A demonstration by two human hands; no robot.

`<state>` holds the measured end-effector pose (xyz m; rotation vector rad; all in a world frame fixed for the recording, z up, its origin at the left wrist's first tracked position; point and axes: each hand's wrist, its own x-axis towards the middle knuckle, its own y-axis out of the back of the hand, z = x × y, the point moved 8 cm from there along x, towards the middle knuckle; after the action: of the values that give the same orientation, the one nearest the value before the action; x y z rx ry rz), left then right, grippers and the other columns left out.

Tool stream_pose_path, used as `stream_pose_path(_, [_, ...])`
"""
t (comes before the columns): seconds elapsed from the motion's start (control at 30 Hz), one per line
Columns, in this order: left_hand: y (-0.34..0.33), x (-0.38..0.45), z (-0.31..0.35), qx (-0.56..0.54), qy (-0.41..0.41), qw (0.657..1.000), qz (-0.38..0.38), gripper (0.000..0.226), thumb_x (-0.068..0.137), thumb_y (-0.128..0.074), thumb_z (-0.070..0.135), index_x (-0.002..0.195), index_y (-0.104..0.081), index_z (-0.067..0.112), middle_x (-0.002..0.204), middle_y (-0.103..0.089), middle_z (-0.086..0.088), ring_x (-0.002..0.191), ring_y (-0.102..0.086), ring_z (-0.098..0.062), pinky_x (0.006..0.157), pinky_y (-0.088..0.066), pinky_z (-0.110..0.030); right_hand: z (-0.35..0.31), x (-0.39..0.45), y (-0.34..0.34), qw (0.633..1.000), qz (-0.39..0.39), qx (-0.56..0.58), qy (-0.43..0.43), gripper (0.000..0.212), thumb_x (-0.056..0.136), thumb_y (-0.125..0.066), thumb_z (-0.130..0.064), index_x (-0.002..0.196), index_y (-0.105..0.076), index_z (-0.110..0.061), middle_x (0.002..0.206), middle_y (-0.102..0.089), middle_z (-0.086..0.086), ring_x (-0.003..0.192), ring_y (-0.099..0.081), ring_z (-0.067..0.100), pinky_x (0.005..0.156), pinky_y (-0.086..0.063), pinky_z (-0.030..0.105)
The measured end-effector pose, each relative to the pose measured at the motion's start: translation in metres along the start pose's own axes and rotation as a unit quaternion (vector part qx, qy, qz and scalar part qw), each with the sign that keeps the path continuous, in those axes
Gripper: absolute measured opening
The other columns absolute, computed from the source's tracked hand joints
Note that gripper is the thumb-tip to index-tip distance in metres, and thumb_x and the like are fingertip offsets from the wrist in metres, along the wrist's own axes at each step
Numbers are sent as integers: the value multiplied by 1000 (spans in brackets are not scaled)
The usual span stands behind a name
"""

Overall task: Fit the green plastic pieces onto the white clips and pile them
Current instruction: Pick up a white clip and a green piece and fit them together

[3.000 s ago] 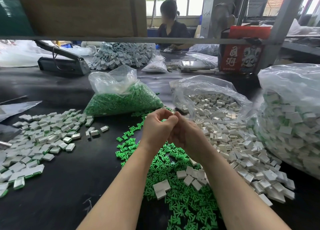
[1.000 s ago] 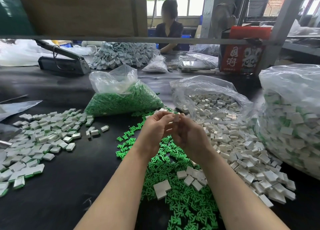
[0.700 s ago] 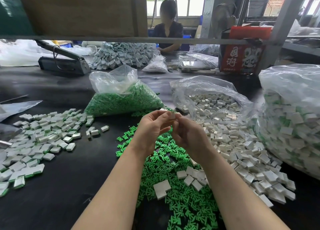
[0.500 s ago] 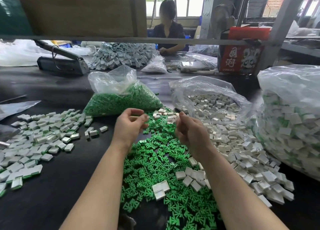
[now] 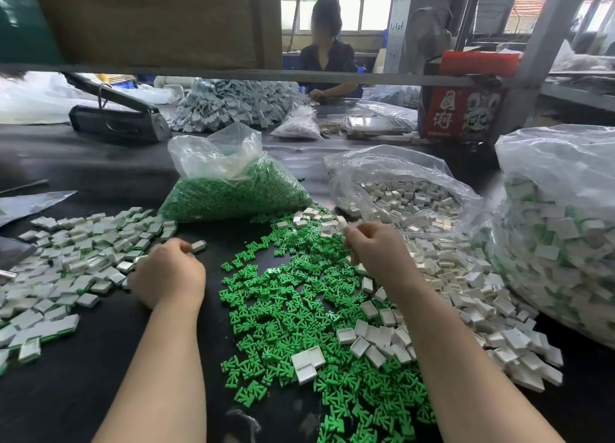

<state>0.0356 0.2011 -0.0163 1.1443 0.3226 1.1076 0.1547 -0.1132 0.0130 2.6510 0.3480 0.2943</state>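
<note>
A worker's left hand (image 5: 168,272), fingers curled around a finished white-and-green plastic clip (image 5: 198,245), sets it beside the pile of assembled clips (image 5: 80,259), best dropped close in, while the right hand (image 5: 376,249), fingers curled with any contents hidden, hovers over loose green plastic pieces (image 5: 299,309) and white square clips (image 5: 466,276).

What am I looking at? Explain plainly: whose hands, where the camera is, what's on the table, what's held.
No machine here: a person works bare-handed, and the one camera is worn on their head, looking down. On the black table lie loose green pieces, loose white clips and, at the left, a pile of finished clips. The left hand rests by that pile with one clip at its fingertips; whether it grips it is unclear. The right hand curls over the white clips; anything it holds is hidden.
</note>
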Motion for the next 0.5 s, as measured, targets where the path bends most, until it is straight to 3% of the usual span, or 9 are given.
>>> stream_pose_path(0.1, [0,0,-10,42,48,998,-26,28,91,-55,18,114,-66,27,122,-60,-12,114,-51,-37,94,-39,-43,4,2,-3,980,-26,-197,5,18,94,-59,-26,89,-67,-11,82,-69,6,71,-62,20,73,-57,40])
stream_pose_path(0.23, [7,-1,8,28,25,999,-18,30,92,-56,22,122,-63,25,131,-54,-15,120,-47,-38,98,-35,-46,4,2,-2,912,-11,-409,0,11,91,-55,-15,100,-62,-17,87,-65,-1,80,-62,18,73,-58,35])
stream_pose_path(0.37, [11,-12,50,-88,-84,992,-9,21,89,-60,22,107,-70,23,111,-66,-13,102,-57,-36,85,-47,-41,4,-1,-1,877,-3,-481,10,7,93,-50,-14,88,-55,-15,90,-63,2,85,-59,20,76,-57,34])
stream_pose_path(0.5, [0,-34,97,-211,-174,956,-103,11,90,-62,20,97,-70,23,91,-69,0,79,-63,-17,61,-44,-26,5,-2,-6,877,-36,-479,1,6,91,-54,-14,86,-53,-16,93,-63,4,90,-58,22,82,-56,36])
